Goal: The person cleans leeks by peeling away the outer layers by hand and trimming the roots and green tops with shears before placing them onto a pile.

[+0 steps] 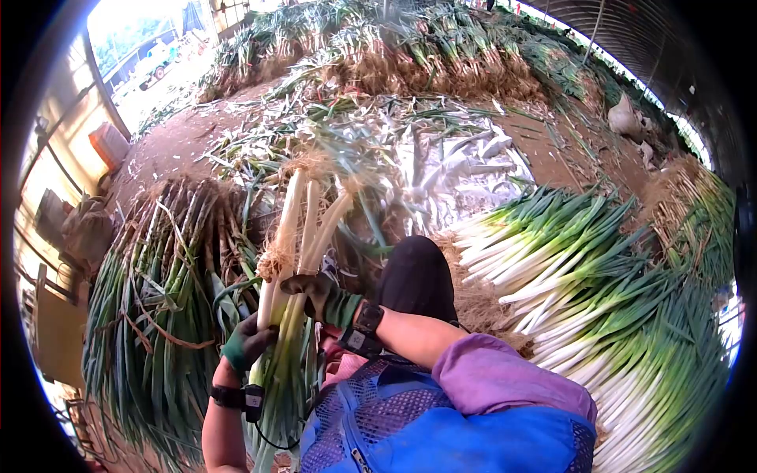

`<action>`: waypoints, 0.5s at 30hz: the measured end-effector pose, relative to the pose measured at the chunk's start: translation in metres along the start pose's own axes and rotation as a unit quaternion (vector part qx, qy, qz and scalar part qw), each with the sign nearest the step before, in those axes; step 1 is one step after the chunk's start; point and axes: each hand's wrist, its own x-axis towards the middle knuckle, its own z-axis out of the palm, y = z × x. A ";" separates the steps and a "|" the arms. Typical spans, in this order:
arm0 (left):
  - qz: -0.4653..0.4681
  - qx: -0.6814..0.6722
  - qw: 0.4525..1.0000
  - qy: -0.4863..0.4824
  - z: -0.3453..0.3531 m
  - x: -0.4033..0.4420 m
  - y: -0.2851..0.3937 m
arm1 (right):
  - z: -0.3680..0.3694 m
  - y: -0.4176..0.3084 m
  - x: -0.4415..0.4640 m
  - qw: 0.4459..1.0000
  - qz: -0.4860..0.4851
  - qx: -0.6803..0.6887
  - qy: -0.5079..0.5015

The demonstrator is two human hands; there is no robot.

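Note:
Several thick green onions [298,236] stand in front of me, roots up and green leaves hanging down past my lap. My left hand [252,343], in a dark glove with a green cuff, is closed around their lower pale stalks. Higher up, my gloved right hand [323,299] is closed on the same stalks, its fingers curled around them; its far fingers are partly hidden. Just left of my hands lies a big heap of unpeeled green onions [165,292] with brown, soil-covered bases. Clean white-stalked green onions [568,315] are spread in a layer on my right.
Stripped leaves and peelings [449,165] litter the ground ahead. Bundled green onions with roots [394,55] are piled along the back. More bundles [694,221] lie at far right, near a pale sack [625,118]. My dark-clad knee [418,276] rises between the heaps.

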 end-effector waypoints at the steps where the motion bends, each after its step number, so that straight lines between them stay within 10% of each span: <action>1: -0.001 -0.015 1.000 0.001 0.001 0.000 0.002 | 0.008 0.017 -0.002 0.992 0.030 0.126 0.008; 3: 0.004 -0.038 0.999 0.000 0.001 0.002 0.001 | 0.019 0.038 -0.005 0.962 0.063 0.266 0.018; 10: 0.102 -0.014 0.994 0.043 0.015 0.022 0.030 | -0.013 -0.080 0.012 0.999 -0.004 0.021 0.028; 15: 0.100 -0.047 0.993 0.030 0.016 0.007 0.057 | -0.008 -0.059 0.003 0.977 -0.017 0.213 0.009</action>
